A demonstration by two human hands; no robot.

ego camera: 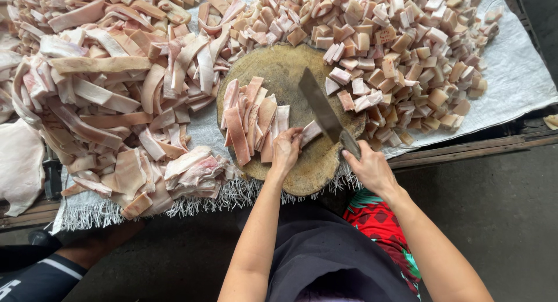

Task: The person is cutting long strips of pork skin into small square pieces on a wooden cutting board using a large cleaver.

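A round wooden chopping block [279,69] sits at the table's near edge. On it lies a bundle of long pork strips [253,119]. My left hand [286,151] presses down on the strips' near ends, fingers curled over one strip. My right hand [369,168] grips the handle of a large cleaver [319,110], whose blade angles up and to the left over the block, just right of my left hand.
A heap of uncut pork strips [110,87] fills the left of the white woven sheet [517,75]. Cut cubes [401,40] pile up at the right and back. Another person's arm [87,250] shows at lower left. The dark floor lies below the table's edge.
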